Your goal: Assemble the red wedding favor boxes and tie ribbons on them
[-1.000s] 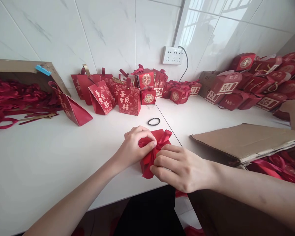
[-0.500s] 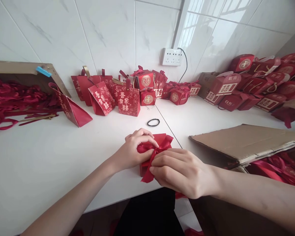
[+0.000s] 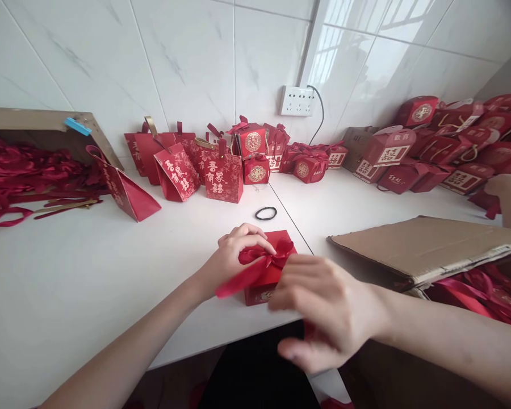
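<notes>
A small red gift box [image 3: 262,292] stands near the front edge of the white table [image 3: 89,284]. A red ribbon bow [image 3: 276,253] sits on its lid, and one ribbon tail [image 3: 238,280] trails out to the lower left. My left hand [image 3: 230,255] rests on the box's left side, its fingers pinched on the bow's left loop. My right hand [image 3: 323,309] hovers just right of and below the box, by the table's edge. It is smeared by motion, so its fingers are unclear.
A black hair tie [image 3: 266,212] lies behind the box. Red gift bags [image 3: 221,173] and small red boxes [image 3: 255,142] line the wall. More red boxes [image 3: 451,147] pile up at right. A cardboard flap [image 3: 430,244] covers a carton of ribbons [image 3: 485,289]. Another ribbon-filled carton [image 3: 25,165] lies at left.
My right hand has left the bow and dropped toward the table's edge, now blurred. A ribbon tail has been drawn out to the left. The left hand stays on the bow.
</notes>
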A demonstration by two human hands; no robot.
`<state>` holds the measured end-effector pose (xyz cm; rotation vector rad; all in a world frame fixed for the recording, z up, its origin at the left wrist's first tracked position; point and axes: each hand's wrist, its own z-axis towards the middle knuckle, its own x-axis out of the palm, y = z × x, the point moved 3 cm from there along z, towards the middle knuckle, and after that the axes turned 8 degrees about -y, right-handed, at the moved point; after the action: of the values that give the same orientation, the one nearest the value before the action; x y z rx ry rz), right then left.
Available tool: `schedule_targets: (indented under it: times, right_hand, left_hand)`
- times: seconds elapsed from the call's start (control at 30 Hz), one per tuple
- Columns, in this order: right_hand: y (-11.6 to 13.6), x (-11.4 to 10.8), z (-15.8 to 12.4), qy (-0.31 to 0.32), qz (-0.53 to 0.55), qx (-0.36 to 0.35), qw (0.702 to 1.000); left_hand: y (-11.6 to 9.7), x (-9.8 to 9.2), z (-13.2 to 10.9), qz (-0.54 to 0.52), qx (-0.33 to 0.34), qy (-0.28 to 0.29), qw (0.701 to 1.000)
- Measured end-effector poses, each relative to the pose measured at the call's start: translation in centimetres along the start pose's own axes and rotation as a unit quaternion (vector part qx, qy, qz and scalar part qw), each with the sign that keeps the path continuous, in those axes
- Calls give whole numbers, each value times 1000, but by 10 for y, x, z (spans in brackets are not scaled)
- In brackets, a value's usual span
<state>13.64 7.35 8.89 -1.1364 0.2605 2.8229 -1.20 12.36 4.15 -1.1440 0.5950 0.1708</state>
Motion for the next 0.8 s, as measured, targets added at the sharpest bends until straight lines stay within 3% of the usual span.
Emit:
schedule_targets:
  times: [0.07,0.13,0.2,0.27,0.43,0.57,0.67,0.8]
  right_hand:
    - [-16,-7,-2,24,-49,168,984]
    - [-32,-12,-7,102,-143,327,928]
    - [-42,-13,-12,184,-198,415,869]
    - [-46,-12,-13,232,-178,452,843]
    - [-39,-12,-15,272,-41,517,811]
    - [-32,-17,-18,282,-26,517,807]
    - [-33,-17,-19,291,-11,525,800]
    - [-37,-16,-19,306,24,556,772]
  left_hand:
    - [2,0,-1,-17,0,0,1000]
    - [3,-1,-2,-32,0,-3,999]
    - [4,-1,-2,-50,-8,0,999]
    - [4,-2,-2,-62,-14,0,998]
    - [1,-1,-3,-36,-1,-7,999]
    - [2,-4,-4,-50,5,15,999]
    - [4,-6,-3,-133,9,47,990]
    - [5,-4,-1,-174,-56,37,982]
